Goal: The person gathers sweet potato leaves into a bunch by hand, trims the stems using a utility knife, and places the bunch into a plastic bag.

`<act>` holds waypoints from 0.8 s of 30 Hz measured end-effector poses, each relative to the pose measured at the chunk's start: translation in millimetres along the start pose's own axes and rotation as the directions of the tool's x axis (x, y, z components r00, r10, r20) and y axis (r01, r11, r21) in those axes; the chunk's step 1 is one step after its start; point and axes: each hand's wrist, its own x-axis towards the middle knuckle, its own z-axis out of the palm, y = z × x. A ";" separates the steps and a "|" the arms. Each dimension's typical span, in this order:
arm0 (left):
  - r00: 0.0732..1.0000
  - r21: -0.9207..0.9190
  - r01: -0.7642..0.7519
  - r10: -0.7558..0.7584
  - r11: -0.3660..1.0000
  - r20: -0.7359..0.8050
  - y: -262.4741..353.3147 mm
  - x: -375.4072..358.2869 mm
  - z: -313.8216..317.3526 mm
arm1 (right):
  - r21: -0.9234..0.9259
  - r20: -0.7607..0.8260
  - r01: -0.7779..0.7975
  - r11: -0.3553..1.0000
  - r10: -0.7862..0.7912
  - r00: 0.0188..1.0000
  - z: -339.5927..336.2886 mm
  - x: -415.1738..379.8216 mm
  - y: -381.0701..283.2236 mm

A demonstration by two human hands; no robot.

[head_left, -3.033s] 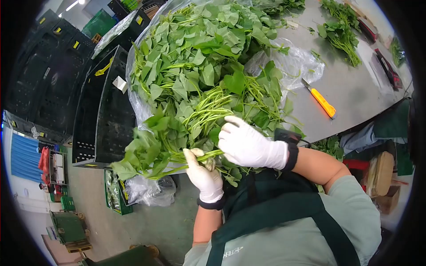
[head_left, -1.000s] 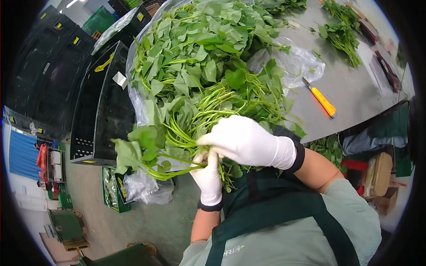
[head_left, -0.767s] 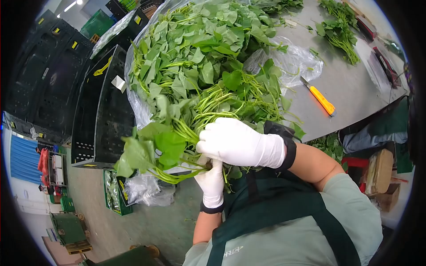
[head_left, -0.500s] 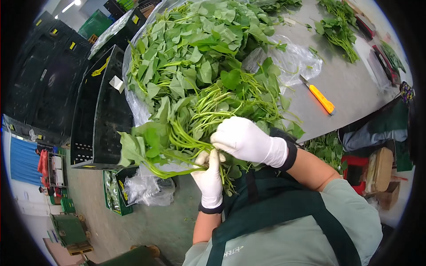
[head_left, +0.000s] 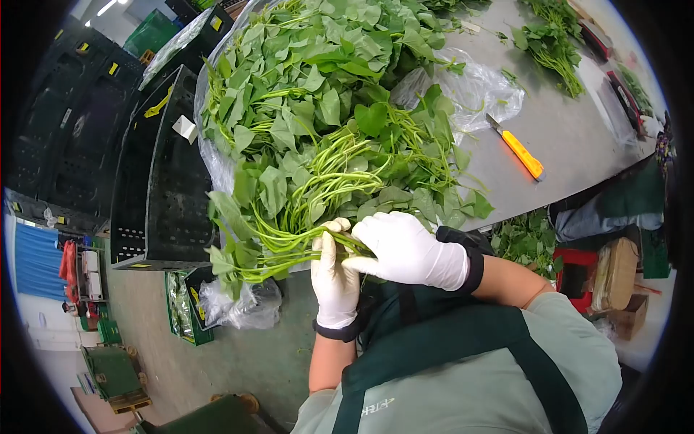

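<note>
My left hand (head_left: pixel 336 286), in a white glove, is closed around a bunch of leafy green stems (head_left: pixel 278 242) that look like sweet potato greens. The leaves hang out to the left, over the table's near edge. My right hand (head_left: pixel 416 253), also gloved in white, meets it from the right, with thumb and fingers around the stem ends. Part of those ends is hidden behind the gloves. Just beyond both hands lies a large heap of the same greens (head_left: pixel 318 94) on clear plastic.
An orange utility knife (head_left: pixel 522 154) lies on the grey table (head_left: pixel 499 188), blade out, beside a crumpled plastic bag (head_left: pixel 477 94). Another bunch of greens (head_left: pixel 553 54) is at the far right. Black crates (head_left: pixel 173 173) stand left; a red stool (head_left: pixel 575 278) stands right, near another person's legs (head_left: pixel 611 217).
The bunch has been drawn together and its leaves have shifted slightly right. My left hand has moved up and tilted upright; my right hand has come down a little onto the stem ends.
</note>
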 end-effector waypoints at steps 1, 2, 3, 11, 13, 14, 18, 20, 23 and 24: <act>1.000 0.018 0.012 -0.012 1.000 -0.006 0.2 -0.3 -1.3 | -0.027 0.029 -0.009 1.000 0.009 1.000 2.8 -0.9 0.6; 1.000 0.035 0.024 -0.024 0.999 -0.013 0.5 -0.6 -2.7 | -0.054 0.058 -0.016 0.998 0.019 0.998 4.2 -1.4 1.0; 0.999 0.032 0.037 -0.038 0.999 0.007 0.3 -1.7 -4.4 | -0.047 0.083 -0.026 0.999 0.030 0.996 1.4 -2.0 -0.3; 0.992 0.282 -0.120 0.106 0.952 0.064 -6.6 -0.5 5.5 | -0.033 -0.022 0.103 0.994 -0.104 0.994 13.8 -13.5 -0.1; 0.986 0.169 -0.132 0.111 0.977 0.128 -8.8 0.6 5.1 | -0.041 -0.045 0.105 0.994 -0.107 0.993 15.9 -13.3 1.0; 0.974 0.054 -0.130 0.118 0.990 0.194 -9.2 1.6 5.1 | -0.051 -0.069 0.101 0.994 -0.105 0.992 16.2 -13.1 1.5; 0.969 0.033 -0.059 0.049 0.998 0.243 -7.4 -0.5 3.5 | -0.026 -0.091 0.103 0.994 -0.105 0.990 7.0 -9.2 -1.5; 0.965 0.044 -0.072 0.058 0.996 0.254 -8.0 -0.6 2.6 | -0.055 -0.049 0.107 0.993 -0.109 0.993 3.1 -8.5 -1.9; 0.965 0.061 -0.087 0.069 0.994 0.252 -7.4 -1.1 4.8 | -0.062 -0.094 0.073 0.995 -0.079 0.992 -1.1 -5.7 -4.5; 0.969 0.068 -0.092 0.073 0.993 0.236 -7.1 -1.4 5.5 | -0.065 -0.094 0.071 0.995 -0.077 0.993 -0.6 -5.9 -3.1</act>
